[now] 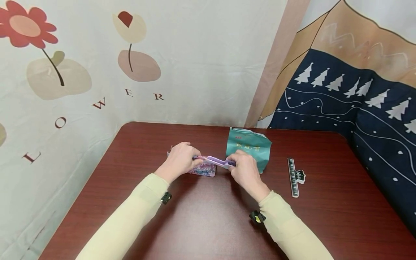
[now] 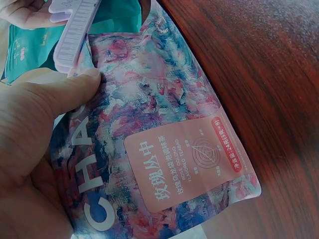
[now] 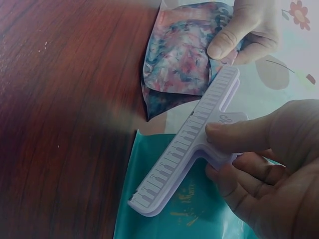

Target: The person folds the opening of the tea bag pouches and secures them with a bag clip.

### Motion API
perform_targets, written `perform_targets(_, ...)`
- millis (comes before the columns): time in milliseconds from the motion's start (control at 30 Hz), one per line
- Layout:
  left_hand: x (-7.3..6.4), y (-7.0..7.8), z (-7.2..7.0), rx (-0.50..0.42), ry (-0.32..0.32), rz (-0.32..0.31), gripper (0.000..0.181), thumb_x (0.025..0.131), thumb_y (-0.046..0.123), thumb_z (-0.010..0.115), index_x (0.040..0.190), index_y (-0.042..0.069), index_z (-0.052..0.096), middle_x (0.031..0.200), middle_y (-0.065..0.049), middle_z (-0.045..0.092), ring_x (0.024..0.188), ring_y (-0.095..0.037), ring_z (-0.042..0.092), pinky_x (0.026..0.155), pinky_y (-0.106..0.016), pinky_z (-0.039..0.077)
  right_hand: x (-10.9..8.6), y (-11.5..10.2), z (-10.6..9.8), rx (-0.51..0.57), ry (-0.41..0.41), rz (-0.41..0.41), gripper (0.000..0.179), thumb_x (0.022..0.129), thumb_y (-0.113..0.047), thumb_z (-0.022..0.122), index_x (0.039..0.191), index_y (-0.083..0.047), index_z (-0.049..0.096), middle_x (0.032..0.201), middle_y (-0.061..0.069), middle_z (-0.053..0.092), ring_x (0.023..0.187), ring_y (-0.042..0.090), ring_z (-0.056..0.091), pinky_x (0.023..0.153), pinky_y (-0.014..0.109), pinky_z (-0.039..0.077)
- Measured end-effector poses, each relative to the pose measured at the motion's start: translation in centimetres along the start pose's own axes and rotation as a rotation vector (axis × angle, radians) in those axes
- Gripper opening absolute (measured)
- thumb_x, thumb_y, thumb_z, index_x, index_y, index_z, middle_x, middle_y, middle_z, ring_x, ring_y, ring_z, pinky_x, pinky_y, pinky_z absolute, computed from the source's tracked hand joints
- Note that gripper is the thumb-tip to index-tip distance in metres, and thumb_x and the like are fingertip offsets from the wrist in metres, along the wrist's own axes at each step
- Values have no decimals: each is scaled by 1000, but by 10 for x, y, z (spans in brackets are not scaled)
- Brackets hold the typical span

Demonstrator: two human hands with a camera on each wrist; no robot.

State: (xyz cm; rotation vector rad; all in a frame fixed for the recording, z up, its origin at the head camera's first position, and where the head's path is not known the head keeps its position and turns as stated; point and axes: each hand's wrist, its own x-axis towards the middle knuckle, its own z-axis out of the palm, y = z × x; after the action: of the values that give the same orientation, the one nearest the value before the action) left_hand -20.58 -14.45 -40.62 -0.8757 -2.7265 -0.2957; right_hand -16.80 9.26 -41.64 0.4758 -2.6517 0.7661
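My left hand (image 1: 180, 159) grips a colourful tea pouch (image 2: 154, 94) by its folded-over edge, thumb on the near face. The pouch is pink and blue, with a pink label and large white letters. Between thumb and fingers, my right hand (image 1: 246, 170) pinches the handle of a lilac sealing clip (image 3: 185, 142) printed with piano keys. One end of the clip lies close to the folded edge by my left thumb; whether they touch I cannot tell. In the right wrist view, a green tea bag (image 3: 144, 169) sits beneath the clip.
On the dark red wooden table (image 1: 201, 224), a black and white piano-key clip (image 1: 293, 177) lies to the right. The green bag stands near the back edge. Behind the table hang a flower-print cloth (image 1: 201, 65) and a navy tree-print cloth (image 1: 325, 104).
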Motion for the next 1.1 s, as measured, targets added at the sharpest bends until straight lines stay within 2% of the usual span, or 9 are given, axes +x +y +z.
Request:
perform_targets(933, 0, 1, 0, -8, -13, -7, 14, 88, 27, 83, 85, 14, 81, 77, 4, 77, 75, -17, 74, 110, -44, 46, 1, -1, 14, -5, 14, 3, 19, 75, 2, 87, 87, -11, 81, 78, 0, 64, 79, 25, 68, 69, 42, 55)
perform_targets(1100, -1, 1, 0, 2, -26, 24, 16, 88, 28, 83, 86, 12, 79, 80, 1, 77, 78, -18, 74, 110, -47, 45, 1, -1, 14, -1, 8, 4, 19, 75, 2, 87, 87, -11, 81, 78, 1, 64, 77, 24, 67, 67, 41, 54)
